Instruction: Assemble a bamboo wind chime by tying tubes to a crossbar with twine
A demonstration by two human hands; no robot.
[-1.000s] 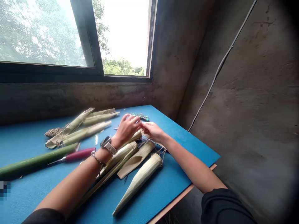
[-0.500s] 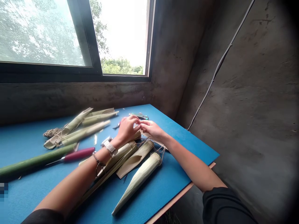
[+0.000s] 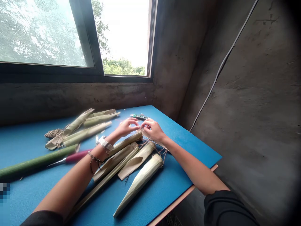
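Observation:
My left hand (image 3: 125,126) and my right hand (image 3: 152,129) meet above the wide end of a pale green leaf cone (image 3: 125,141). Both hands pinch thin brown twine (image 3: 141,127) at that end, fingertips close together. Several more leaf cones lie just below on the blue table (image 3: 164,188); the nearest one (image 3: 138,182) points toward me. Loose twine ends (image 3: 162,152) trail from their wide ends. A watch and a bracelet are on my left wrist.
Another pile of leaf cones (image 3: 82,125) lies at the back left beside a coil of twine (image 3: 53,133). A green stalk (image 3: 35,161) and a red-handled awl (image 3: 74,156) rest at the left. A green cutter (image 3: 139,116) lies behind my hands. A concrete wall rises on the right.
My left hand has turned and shifted left, uncovering the cone's wide end. Both hands now pinch the twine a little further back on the table.

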